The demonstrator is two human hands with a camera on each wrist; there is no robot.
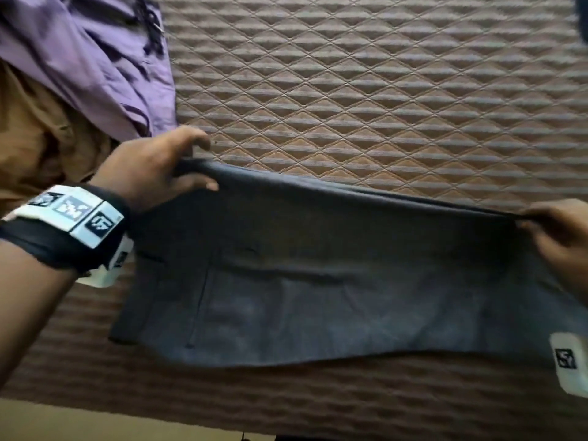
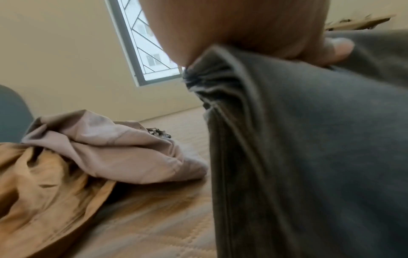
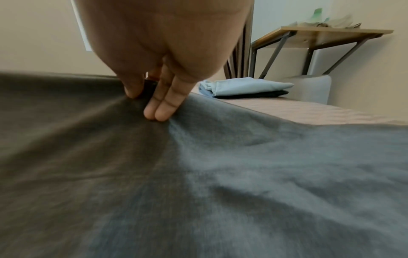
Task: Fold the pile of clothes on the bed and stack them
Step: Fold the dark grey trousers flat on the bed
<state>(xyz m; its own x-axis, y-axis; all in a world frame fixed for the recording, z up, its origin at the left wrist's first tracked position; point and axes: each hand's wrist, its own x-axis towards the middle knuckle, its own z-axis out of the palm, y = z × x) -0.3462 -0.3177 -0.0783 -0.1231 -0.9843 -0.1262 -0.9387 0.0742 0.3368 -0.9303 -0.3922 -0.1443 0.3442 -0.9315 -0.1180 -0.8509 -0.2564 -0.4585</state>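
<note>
A dark grey garment [image 1: 318,275] hangs stretched between both hands above the quilted mattress [image 1: 366,90]. My left hand [image 1: 165,167] grips its upper left edge, thumb in front and fingers behind. At the right edge of the head view my right hand [image 1: 553,230] pinches the upper right edge. The left wrist view shows the bunched grey garment [image 2: 309,157] under my left hand [image 2: 253,34]. The right wrist view shows my right hand [image 3: 154,83] pinching the grey garment [image 3: 198,174]. A pile of a purple garment [image 1: 86,55] and a tan garment [image 1: 38,135] lies at the left.
A folded stack, light blue cloth [image 3: 247,86] over darker pieces, sits on the far part of the bed. Behind it a wooden table [image 3: 326,34] on metal legs stands by the wall. A window [image 2: 145,43] is in the wall beyond the purple garment [image 2: 114,144].
</note>
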